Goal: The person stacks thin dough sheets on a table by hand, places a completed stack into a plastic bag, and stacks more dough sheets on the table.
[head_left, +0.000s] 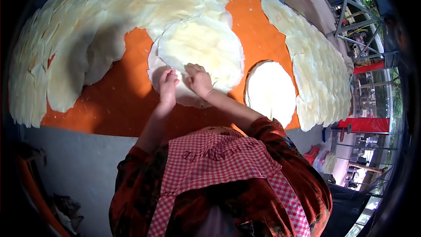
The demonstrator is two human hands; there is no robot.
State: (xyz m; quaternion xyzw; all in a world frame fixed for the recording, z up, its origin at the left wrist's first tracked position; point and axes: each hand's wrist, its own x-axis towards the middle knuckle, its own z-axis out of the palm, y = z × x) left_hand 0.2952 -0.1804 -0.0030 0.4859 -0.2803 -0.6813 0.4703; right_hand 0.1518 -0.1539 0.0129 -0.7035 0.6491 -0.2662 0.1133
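Note:
Thin, round, pale flatbread sheets lie in front of me on an orange cloth. A top flatbread (pixel 201 46) overlaps a lower flatbread (pixel 186 97), which shows at the left and below. My left hand (pixel 168 88) is closed, its fingertips pinched at the near left edge of the top flatbread. My right hand (pixel 199 80) bends its fingers closed on the same flatbread, just right of the left hand. The exact grip under the fingertips is partly hidden. To the right of my right forearm lies a round stack of flatbreads (pixel 270 90).
Overlapping rows of flatbreads (pixel 131 0) cover the left and far side of the orange cloth (pixel 125 116). Another overlapping row (pixel 318 70) runs along the right. Beyond it are metal frames (pixel 346 6) and red panels (pixel 368 125). A grey floor (pixel 79 166) shows at lower left.

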